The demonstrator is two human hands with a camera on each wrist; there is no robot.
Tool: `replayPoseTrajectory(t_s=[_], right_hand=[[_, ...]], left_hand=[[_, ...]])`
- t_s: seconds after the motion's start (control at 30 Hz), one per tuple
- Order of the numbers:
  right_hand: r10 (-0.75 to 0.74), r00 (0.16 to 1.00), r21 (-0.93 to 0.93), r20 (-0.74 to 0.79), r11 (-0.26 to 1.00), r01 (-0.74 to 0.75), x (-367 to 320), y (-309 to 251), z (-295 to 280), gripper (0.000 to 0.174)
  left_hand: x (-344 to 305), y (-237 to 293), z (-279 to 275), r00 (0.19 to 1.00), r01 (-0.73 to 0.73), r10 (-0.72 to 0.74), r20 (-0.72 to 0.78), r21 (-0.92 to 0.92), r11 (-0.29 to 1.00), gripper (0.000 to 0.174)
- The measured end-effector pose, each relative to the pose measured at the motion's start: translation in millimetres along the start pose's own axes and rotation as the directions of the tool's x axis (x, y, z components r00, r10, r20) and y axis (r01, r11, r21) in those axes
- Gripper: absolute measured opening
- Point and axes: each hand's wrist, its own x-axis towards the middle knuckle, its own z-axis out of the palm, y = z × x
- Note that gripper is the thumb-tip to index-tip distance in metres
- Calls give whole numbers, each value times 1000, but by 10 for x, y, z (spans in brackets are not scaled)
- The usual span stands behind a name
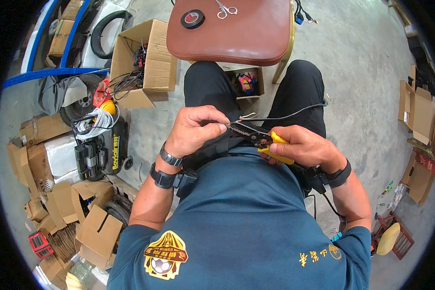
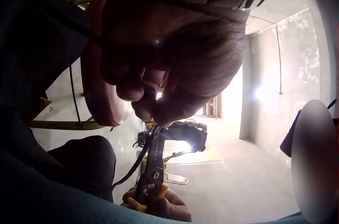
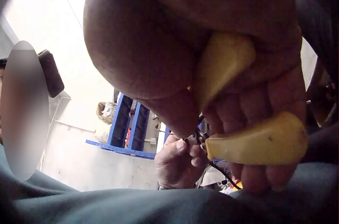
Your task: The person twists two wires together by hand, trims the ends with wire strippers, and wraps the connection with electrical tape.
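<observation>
In the head view the left hand [image 1: 195, 130] pinches a thin wire end between thumb and forefinger, close to the tip of a plier-like wire tool [image 1: 249, 135]. The right hand [image 1: 307, 147] grips that tool by its yellow handles [image 1: 278, 149]. A dark cable [image 1: 285, 116] runs from the left fingertips across the right thigh, with pale bared strands [image 1: 248, 116] beside the tool. In the right wrist view the fingers [image 3: 254, 102] curl around the yellow handles [image 3: 259, 142]. Whether the tool's jaws touch the wire cannot be told.
A brown padded seat [image 1: 227, 38] ahead bears black tape [image 1: 193, 19] and scissors [image 1: 225, 9]. Beneath it is a small box [image 1: 253, 92] of colourful things. An open carton [image 1: 159, 58] with cables, an air compressor [image 1: 116, 150] and more cartons lie left; other boxes [image 1: 415, 113] stand right.
</observation>
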Motion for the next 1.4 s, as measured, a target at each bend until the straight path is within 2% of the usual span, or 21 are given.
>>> replayPoseTrajectory(t_s=[0.37,0.83,1.03,1.13,1.23,1.27,1.37,1.4], right_hand=[[-34,999,-14,-1,999,34,6,56,-2,32],[10,1000,43,4,999,-10,3,9,10,32],[33,999,92,4,995,-34,-4,6,11,34],[114,992,168,55,978,-122,-31,-65,-36,34],[157,984,228,81,958,-172,-42,-79,-55,33],[160,984,240,80,955,-174,-40,-82,-60,32],[38,997,274,-65,962,-19,-33,6,-9,31],[-4,997,191,-77,981,19,-24,30,-8,31]], left_hand=[[-3,6,6,1000,10,-10,-3,-4,1000,13],[-2,-10,4,1000,10,-10,-3,-14,1000,14],[-17,26,50,992,88,-95,-77,-96,992,13],[-17,40,-7,997,76,-76,9,22,997,13],[-21,-13,-21,995,23,-25,97,18,1000,12],[-20,-8,-21,997,52,-52,62,2,999,12],[-28,-18,12,993,106,-109,-44,-63,992,15],[-19,-33,19,991,98,-106,-82,-91,991,16]])
